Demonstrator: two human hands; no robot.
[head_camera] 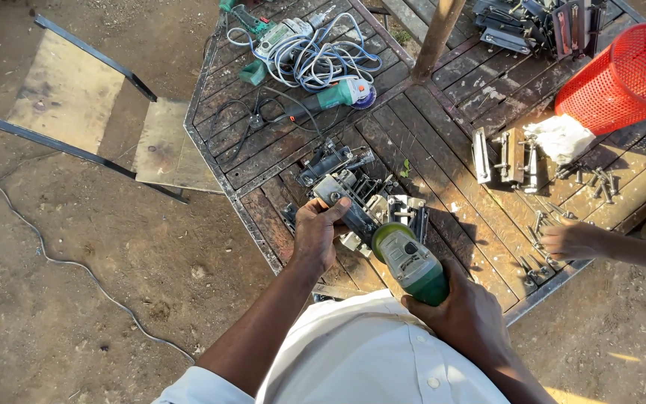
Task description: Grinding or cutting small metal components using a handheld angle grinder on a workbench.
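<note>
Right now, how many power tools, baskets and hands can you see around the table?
Green handheld angle grinders: 2 — one in the right hand at, one lying on the slatted wooden table at.
Red plastic mesh baskets: 1.
Hands: 3 — left hand, right, and another person's hand.
Total: 6.

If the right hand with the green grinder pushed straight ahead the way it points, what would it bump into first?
Most likely the metal part that the left hand steadies: the green grinder in the right hand points at it, though depth is hard to judge.
</note>
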